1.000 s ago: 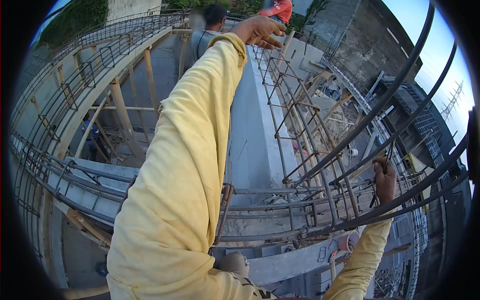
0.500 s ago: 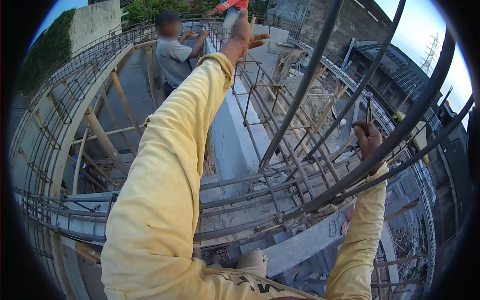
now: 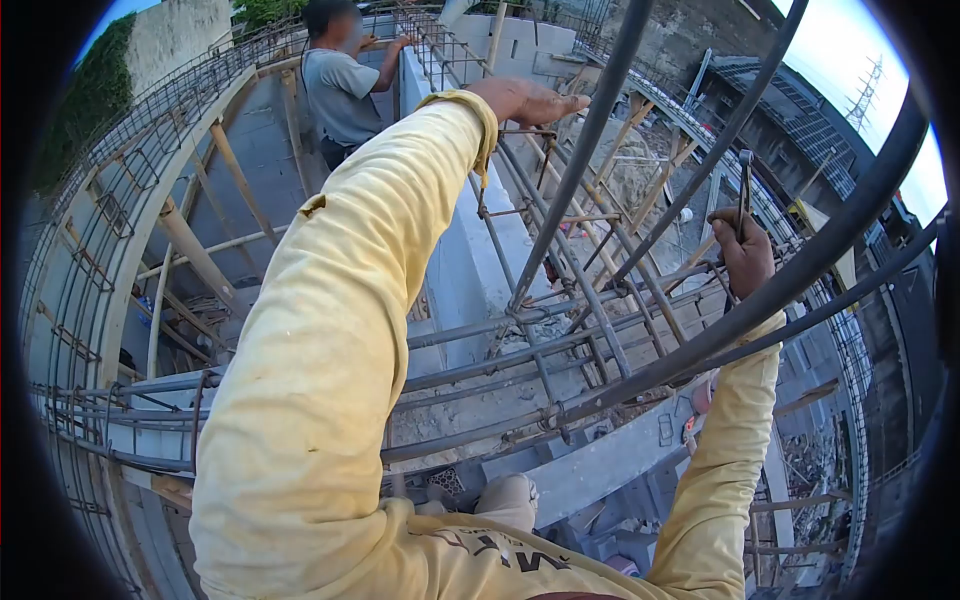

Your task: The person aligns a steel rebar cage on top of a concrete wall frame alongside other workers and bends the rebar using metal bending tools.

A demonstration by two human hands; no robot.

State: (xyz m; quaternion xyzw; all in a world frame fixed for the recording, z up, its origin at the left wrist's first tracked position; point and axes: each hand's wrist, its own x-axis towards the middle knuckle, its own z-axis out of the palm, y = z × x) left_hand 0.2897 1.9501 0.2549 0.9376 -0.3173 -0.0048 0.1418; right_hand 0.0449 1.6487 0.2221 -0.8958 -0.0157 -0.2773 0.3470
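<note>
My left hand [image 3: 530,103] reaches out at the far end of its yellow sleeve, fingers stretched toward a thick upright rebar [image 3: 590,150]. Nothing shows in it, and it overlaps the long rebar cage [image 3: 560,250] below. On the other side, my right hand [image 3: 746,262] is closed around a pair of pincers [image 3: 745,190], their head pointing up. That hand is close behind a thick slanting rebar [image 3: 790,287], which crosses in front of my forearm. Tied horizontal bars [image 3: 480,375] run between my arms.
A person in a grey shirt [image 3: 342,95] stands by the pale wall [image 3: 470,235] at upper left. Curved formwork [image 3: 140,260] with rebar and wooden props [image 3: 195,250] is on the left. Thick bars slant across the right side. A concrete beam [image 3: 590,490] lies below.
My left hand has dropped from raised upright to stretched out flat toward the right. My right hand still holds the pincers, slightly shifted. A second person in red at the top has left the view.
</note>
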